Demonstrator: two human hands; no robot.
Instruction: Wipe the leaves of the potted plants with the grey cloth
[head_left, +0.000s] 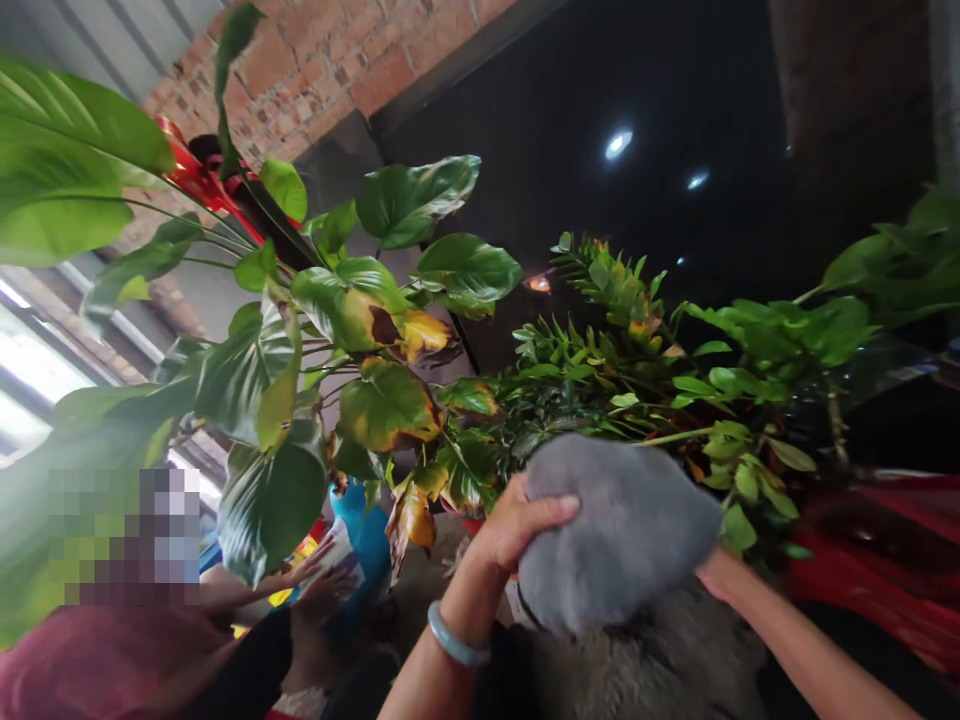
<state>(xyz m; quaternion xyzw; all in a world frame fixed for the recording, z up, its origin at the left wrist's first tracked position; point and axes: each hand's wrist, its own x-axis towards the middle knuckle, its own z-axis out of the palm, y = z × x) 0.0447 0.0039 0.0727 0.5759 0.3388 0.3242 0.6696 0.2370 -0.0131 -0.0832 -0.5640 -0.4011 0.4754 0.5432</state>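
Observation:
My left hand (517, 525) grips the left edge of a grey fluffy cloth (615, 530), thumb laid across its top; a pale green bangle (457, 640) circles that wrist. Only the wrist and forearm of my right hand (724, 578) show, since the hand goes under the cloth's right side and its fingers are hidden. The cloth is held up just below and in front of a leafy plant with narrow green leaflets (637, 380). To its left stands a large-leaved plant (352, 300), and some of its leaves are yellow and brown (390, 405).
Another person sits at lower left, their hands (322, 575) on a white object beside a blue container (367, 530). A brick wall (337, 60) and a dark ceiling with lights (619, 143) are overhead. Something red (885, 560) lies at right.

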